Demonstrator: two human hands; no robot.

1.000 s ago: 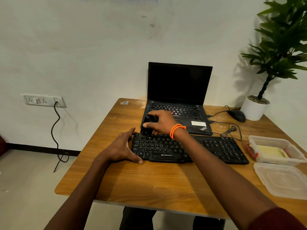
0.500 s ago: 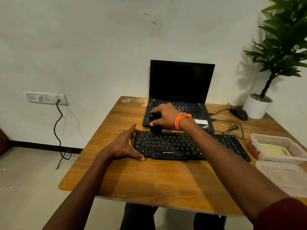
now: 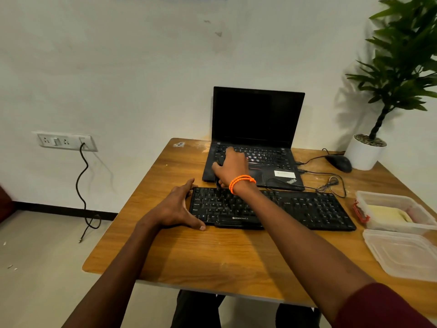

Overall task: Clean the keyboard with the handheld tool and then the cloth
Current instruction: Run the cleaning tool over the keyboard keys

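Right hand grips black handheld tool over keyboard; left hand, spread, braces its end.

Right hand gripping tool over keyboard

Premises present as a small office or home workstation. A wooden desk stands against a plain white wall, carrying an open laptop at twelve o'clock. External keyboard before it, wired mouse and potted plant at two o'clock, wall socket strip at ten o'clock.
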